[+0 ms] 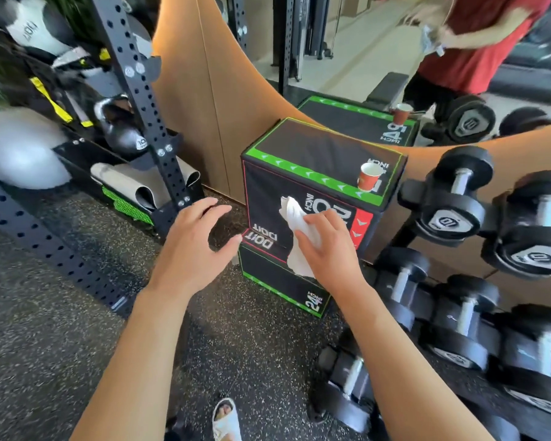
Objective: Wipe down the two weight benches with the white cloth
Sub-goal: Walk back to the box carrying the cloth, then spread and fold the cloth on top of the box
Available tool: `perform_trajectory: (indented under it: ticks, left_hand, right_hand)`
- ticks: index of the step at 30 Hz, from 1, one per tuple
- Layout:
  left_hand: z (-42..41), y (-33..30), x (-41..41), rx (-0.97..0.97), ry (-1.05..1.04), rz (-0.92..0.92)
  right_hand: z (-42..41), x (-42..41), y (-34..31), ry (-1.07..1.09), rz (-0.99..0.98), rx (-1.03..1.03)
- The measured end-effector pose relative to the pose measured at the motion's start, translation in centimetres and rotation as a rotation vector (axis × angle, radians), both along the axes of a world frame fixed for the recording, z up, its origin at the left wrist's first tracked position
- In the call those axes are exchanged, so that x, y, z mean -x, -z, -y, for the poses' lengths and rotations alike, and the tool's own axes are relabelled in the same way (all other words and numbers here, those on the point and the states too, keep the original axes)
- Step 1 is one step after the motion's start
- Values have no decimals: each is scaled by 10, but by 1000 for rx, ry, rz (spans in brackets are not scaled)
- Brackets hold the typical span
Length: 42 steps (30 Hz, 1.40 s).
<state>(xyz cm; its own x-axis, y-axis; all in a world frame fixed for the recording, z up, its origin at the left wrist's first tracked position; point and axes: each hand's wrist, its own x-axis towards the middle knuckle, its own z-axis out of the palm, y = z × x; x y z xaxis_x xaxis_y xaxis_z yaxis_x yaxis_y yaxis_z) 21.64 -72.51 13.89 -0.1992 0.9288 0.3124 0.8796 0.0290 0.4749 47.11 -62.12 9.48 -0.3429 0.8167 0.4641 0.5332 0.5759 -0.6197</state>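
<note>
Cloth in hand, benches not yet reached

A black plyo box stands ahead; the only weight bench visible shows far right, partly cut off, in the mirror. The right hand grasps the white cloth, hanging lengthwise; the left hand hovers, fingers released.
</note>
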Motion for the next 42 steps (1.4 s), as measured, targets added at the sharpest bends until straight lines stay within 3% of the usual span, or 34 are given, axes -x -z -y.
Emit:
perform_trajectory:
  ticks: [8,15,23,35,42]
  left_hand:
    - [-66,-7,107,10,86,-2]
    - [-109,7,140,6,103,56]
    - [-195,19,139,35,148,45]
    - [-398,32,90,108,179,-23]
    - [-464,41,81,185,204,-28]
  right_hand:
    - [-50,104,-12,119,-1,-12]
    - [-86,130,-10,134,34,24]
    - [-166,130,5,172,27,60]
    - [-365,103,41,169,-6,121]
    - [-436,98,69,257,6,210]
